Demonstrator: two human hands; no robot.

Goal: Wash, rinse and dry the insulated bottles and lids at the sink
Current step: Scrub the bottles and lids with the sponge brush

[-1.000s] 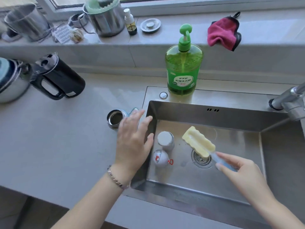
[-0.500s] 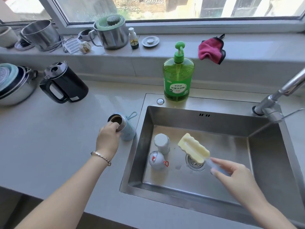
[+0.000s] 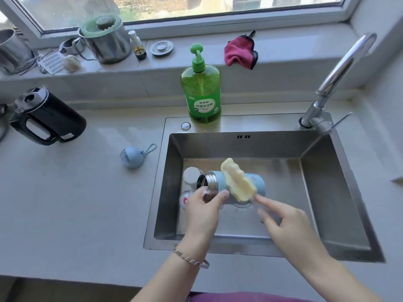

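My left hand (image 3: 204, 212) grips a light blue insulated bottle (image 3: 255, 184) near its steel mouth and holds it on its side over the sink (image 3: 340, 188). My right hand (image 3: 283, 225) holds a yellow sponge brush (image 3: 237, 180) by its handle, with the sponge lying against the bottle's blue body. Behind my left hand in the sink stand a white bottle (image 3: 190, 176) and a white lid (image 3: 185, 200) with a red mark, both partly hidden. The blue lid (image 3: 132, 158) with its loop lies on the counter left of the sink.
A green dish soap pump bottle (image 3: 202, 94) stands behind the sink, the tap (image 3: 333, 83) at the back right. A black kettle (image 3: 48, 118) sits on the left counter. On the sill are a pink cloth (image 3: 239, 52), a steel pot (image 3: 106, 40) and small items.
My left hand took the blue bottle from the counter and carried it over the sink, laying it sideways. The sponge brush came to rest against its body. The blue lid stayed on the counter.
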